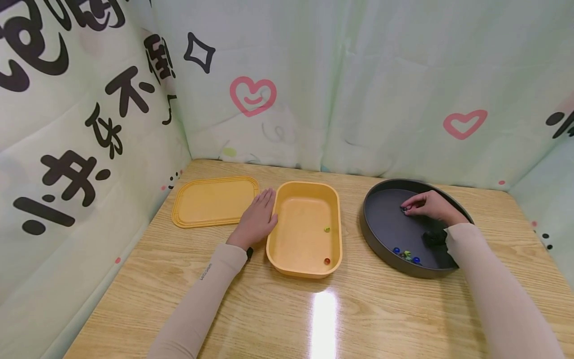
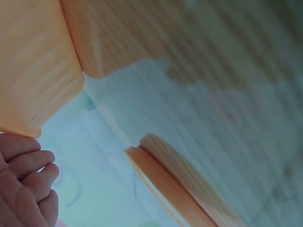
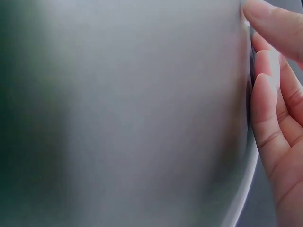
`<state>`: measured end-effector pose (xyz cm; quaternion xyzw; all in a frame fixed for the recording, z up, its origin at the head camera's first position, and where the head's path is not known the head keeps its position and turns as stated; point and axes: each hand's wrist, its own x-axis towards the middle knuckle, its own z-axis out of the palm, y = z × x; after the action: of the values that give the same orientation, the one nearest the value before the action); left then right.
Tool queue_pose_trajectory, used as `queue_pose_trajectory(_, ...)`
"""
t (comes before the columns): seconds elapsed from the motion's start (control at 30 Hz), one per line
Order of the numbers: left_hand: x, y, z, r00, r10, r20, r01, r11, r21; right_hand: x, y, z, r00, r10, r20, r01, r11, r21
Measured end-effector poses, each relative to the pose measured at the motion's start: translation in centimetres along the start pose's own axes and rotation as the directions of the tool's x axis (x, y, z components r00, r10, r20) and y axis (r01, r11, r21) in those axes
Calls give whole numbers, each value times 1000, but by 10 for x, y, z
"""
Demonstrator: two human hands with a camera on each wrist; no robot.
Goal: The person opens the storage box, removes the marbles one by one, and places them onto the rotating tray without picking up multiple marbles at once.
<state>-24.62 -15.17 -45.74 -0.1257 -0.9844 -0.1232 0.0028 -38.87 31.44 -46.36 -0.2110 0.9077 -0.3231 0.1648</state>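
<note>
My left hand (image 1: 256, 219) lies with straight fingers along the left rim of a yellow rectangular container (image 1: 298, 214). In the left wrist view its fingertips (image 2: 45, 158) are right at the container's edge. Inside the container are a yellow-green marble (image 1: 327, 229) and a red-brown marble (image 1: 327, 261). Over at the right, my right hand (image 1: 432, 205) reaches into a dark round pan (image 1: 381, 219) and pinches a small dark marble (image 1: 404, 210) low over its floor. Blue marbles (image 1: 416, 260) and green-yellow ones (image 1: 406, 254) cluster at the pan's near side.
A flat yellow lid (image 1: 215, 202) lies on the wooden table (image 1: 269, 319) left of the container. Printed curtains (image 1: 367, 89) hang behind the table and along its left side. A black device (image 1: 434, 238) sits on my right wrist, over the pan.
</note>
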Motion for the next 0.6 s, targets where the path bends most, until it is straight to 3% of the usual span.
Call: queue_pose_trajectory(0.6, 0, 0, 1, 1000, 14, -11, -14, 1000, -26, -7, -10, -8, 998, 54, 9, -54, 999, 3)
